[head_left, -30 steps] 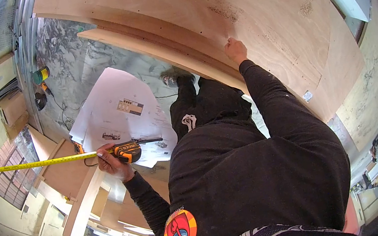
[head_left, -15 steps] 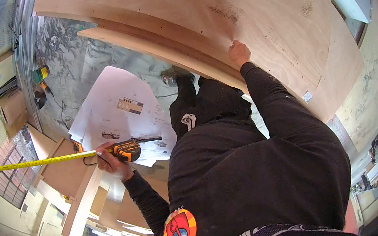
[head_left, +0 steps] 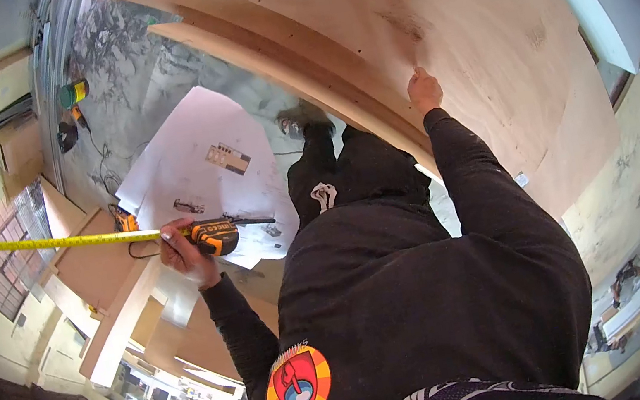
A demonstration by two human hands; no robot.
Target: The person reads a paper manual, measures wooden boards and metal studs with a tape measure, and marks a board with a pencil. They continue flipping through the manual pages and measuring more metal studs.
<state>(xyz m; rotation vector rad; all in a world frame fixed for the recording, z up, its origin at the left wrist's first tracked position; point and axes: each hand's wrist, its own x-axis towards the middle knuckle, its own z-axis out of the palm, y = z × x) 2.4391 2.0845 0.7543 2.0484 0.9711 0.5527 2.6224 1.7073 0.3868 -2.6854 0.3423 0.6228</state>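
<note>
1. Within the left hand (head_left: 185, 255): an orange-and-black tape measure (head_left: 216, 238), case against the fingers, thumb lying close to where the blade (head_left: 59, 241) leaves it. Hand is closed in a grip. Thumb placement probably steadies the blade and checks it from sliding back.
2. Outward from the left hand, yellow blade runs well past the thumb, free end touching nothing that I can make out. Held flat-ish, likely so it does not buckle.
3. Just beyond the tape case, on the side toward the body, a slim dark rod (head_left: 256, 220); pencil or other tool, cannot tell. Seems carried with the tape.
4. Past the left hand, printed sheets (head_left: 195, 153) with drawings, partly behind the case; probably kept near for reading.
5. At the right hand (head_left: 426, 91): fingers curled in, close together, by the face of a plywood panel (head_left: 480, 49). Nothing visible between them; contact looks likely, perhaps to steady or mark a spot.
6. Between the hands, a long wooden strip (head_left: 256, 61) alongside the panel.
</note>
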